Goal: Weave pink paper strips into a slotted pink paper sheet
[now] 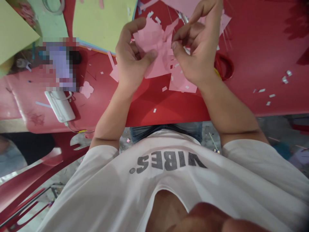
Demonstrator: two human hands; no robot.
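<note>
Both my hands hold a piece of cut pink paper [155, 43] above the red table [253, 64]. My left hand [131, 56] grips its left side, thumb pressed on top and fingers curled behind. My right hand [196, 48] pinches the paper's right edge between thumb and fingers. The paper has slits and ragged strips along its edges. More pink paper [181, 82] lies flat on the table under my hands.
Small white and pink paper scraps [269, 96] litter the table. Light green sheets [101, 22] lie at the far left. A white device with a cable [60, 106] sits near the left edge. Red scissor handles [224, 66] lie beside my right wrist.
</note>
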